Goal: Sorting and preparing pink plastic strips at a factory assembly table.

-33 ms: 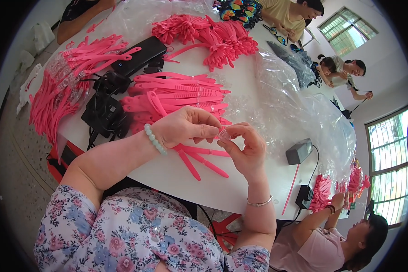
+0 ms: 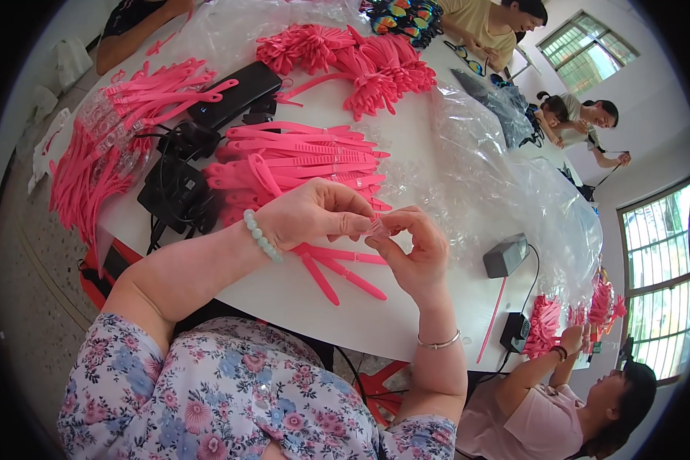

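Over the near part of the table my two hands meet, fingertip to fingertip. My left hand [image 2: 318, 215] is closed in a pinch on one side of a small clear plastic buckle [image 2: 378, 228] with a pinkish tint. My right hand [image 2: 415, 249] pinches its other side between thumb and forefinger. Fingers hide most of the piece, so I cannot tell whether a strap runs through it. Beneath my hands, several loose pink straps [image 2: 337, 272] fan out on the table. Just beyond lies a stack of pink straps [image 2: 307, 157] with clear buckles.
More pink straps [image 2: 103, 165] hang over the table's left edge, beside black adapters and cables [image 2: 178, 184] and a black case [image 2: 238, 93]. Pink bundles [image 2: 360, 65] lie at the back. Clear plastic sheeting [image 2: 506, 192] covers the right side, near a grey box [image 2: 506, 257]. Other people sit around.
My right hand's fingertips have shifted very slightly at the clear buckle, which appears a little turned. Everything else looks the same.
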### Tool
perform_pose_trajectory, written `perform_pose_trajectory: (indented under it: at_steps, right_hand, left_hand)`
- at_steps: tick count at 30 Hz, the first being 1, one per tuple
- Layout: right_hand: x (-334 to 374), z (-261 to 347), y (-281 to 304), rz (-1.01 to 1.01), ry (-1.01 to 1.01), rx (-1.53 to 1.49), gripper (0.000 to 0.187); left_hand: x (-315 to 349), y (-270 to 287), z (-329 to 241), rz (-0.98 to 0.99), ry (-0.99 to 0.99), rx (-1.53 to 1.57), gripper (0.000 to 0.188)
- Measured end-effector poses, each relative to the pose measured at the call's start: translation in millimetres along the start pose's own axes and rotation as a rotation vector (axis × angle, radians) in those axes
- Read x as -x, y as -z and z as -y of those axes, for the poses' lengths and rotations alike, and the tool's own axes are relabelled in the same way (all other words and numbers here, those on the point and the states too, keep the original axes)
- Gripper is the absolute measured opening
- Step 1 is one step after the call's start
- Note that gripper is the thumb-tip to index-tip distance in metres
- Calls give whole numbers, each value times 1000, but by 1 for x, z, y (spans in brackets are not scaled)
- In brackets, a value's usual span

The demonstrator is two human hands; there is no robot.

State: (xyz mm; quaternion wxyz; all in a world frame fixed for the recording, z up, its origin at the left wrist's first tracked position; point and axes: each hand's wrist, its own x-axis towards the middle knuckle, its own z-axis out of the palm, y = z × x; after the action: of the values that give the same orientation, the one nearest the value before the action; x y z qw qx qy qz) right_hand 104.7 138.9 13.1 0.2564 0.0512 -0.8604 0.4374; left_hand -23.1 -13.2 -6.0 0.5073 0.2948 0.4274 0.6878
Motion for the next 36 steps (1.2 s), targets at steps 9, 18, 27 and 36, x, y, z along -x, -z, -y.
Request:
perform_pose_trajectory:
  at_steps: [9, 18, 27, 36]
  right_hand:
    - [6, -13, 1, 199, -310, -295, 16]
    - [3, -4, 4, 120, -516, -586, 8]
    - [3, -3, 6, 142, -518, -674, 9]
    - [5, 0, 5, 77, -445, -749, 15]
  left_hand:
    - [1, -1, 1, -24, -9, -85, 11]
    - [3, -5, 0, -119, 24, -23, 7]
    - [1, -7, 1, -75, -84, -92, 10]
    - [1, -9, -2, -16, -505, -468, 14]
